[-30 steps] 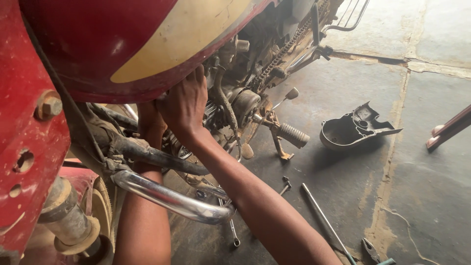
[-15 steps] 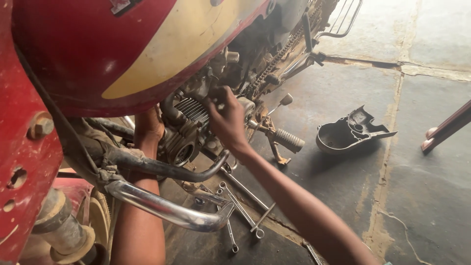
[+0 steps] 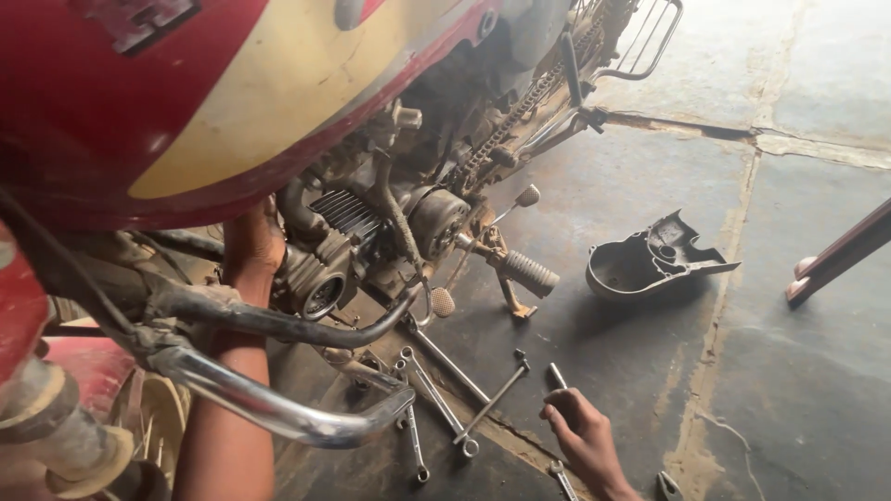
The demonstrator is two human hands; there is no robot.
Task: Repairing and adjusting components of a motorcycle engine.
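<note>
Right hand: the right hand [image 3: 583, 434], low and right of centre in the frame, lies on the floor with fingers curled together around a slim metal tool [image 3: 557, 376] whose end sticks out above the knuckles.
Left hand: the left hand [image 3: 252, 243], left of centre, is pressed against the engine [image 3: 371, 232] behind the frame tube; its fingers are hidden, so I cannot tell whether they are closed on anything.
Tools by the right hand: several wrenches [image 3: 436, 394] lie spread on the floor just left of that hand, beneath the engine; one more tool [image 3: 561, 478] lies at the bottom edge, beside the wrist.
Badge: a dark red rectangular plate [image 3: 139, 19] sits on the tank at the upper left edge of the frame.
Tank: the red and cream fuel tank [image 3: 232, 102] fills the upper left.
In the way: a chrome guard bar [image 3: 278, 408] and a dark frame tube [image 3: 278, 320] cross in front of the left forearm.
Footpeg: a ribbed footpeg [image 3: 529, 272] juts out at centre, near the kick lever.
Chain: a bare drive chain [image 3: 520, 116] runs toward the upper centre.
Cover: a grey engine cover [image 3: 650, 264] lies open side up on the concrete floor [image 3: 789, 399], right of centre, well apart from the hands.
Right edge: a reddish bar [image 3: 840, 260] slants in.
</note>
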